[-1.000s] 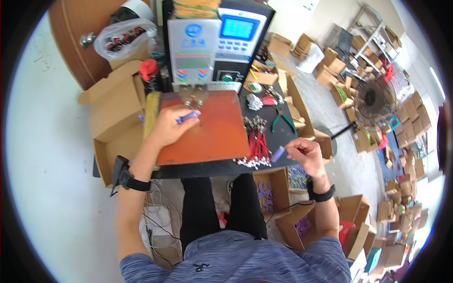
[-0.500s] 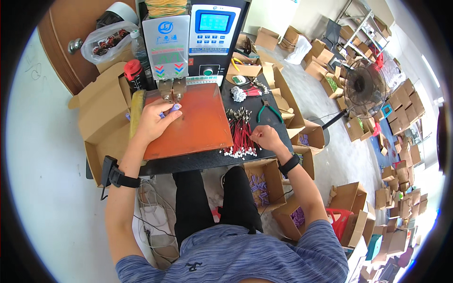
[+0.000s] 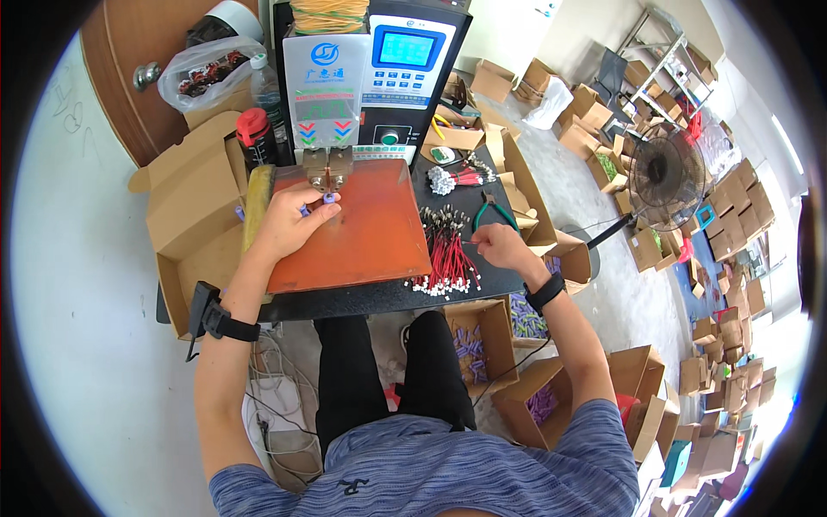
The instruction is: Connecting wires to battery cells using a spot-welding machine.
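Since last frame my right hand (image 3: pixel 498 246) pinches a red lead from the red-wire bundle (image 3: pixel 446 254); my left hand (image 3: pixel 289 222) pinches a small purple cell (image 3: pixel 328 198) under the welder's metal electrode tips (image 3: pixel 328 177). Next, I judge: bring lead across to cell.

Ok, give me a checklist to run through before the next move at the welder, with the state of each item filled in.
1. Left hand holds the small purple cell under the welder head: ok.
2. Cell touching the electrode tips: cannot tell, too small to see.
3. Right hand is at the pile of red wires: ok.
4. One wire pinched in the right fingers: cannot tell.
5. Orange mat bare between the two hands: ok.
6. Green-handled pliers lie apart from the right hand, beyond the wires: ok.
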Tool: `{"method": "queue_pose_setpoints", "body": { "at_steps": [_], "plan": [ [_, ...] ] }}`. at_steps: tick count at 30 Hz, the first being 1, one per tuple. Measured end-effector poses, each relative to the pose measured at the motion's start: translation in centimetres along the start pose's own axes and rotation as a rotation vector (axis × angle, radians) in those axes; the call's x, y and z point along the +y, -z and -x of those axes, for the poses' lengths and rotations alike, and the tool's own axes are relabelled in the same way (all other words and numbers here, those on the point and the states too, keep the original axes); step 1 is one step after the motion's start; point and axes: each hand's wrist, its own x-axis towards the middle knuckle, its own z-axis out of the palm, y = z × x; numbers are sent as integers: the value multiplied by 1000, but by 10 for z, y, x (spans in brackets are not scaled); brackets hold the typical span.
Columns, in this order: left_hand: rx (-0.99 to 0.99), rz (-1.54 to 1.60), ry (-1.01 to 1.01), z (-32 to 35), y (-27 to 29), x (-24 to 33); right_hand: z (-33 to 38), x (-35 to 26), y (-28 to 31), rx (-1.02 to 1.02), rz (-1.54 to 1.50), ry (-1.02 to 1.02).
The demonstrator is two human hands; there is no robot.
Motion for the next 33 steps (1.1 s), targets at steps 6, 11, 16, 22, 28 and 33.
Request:
{"method": "queue_pose_setpoints", "body": {
  "at_steps": [6, 11, 16, 22, 28, 33],
  "plan": [
    [-3, -12, -8, 4, 5, -1, -14, -41, 40, 111, 346, -89],
    [-18, -33, -54, 3, 3, -2, -24, -79, 62, 408, 66, 97],
    [4, -85, -145, 4, 3, -8, -37, -161, 48, 296, -350, 185],
    [-39, -149, -87, 4, 7, 0, -84, -188, -6, 294, -768, 270],
    [43, -116, -185, 2, 3, -1, -83, -199, -20, 214, -928, 315],
    [-31, -116, -98, 3, 8, -1, -74, -204, -18, 312, -884, 291]
  ]
}}
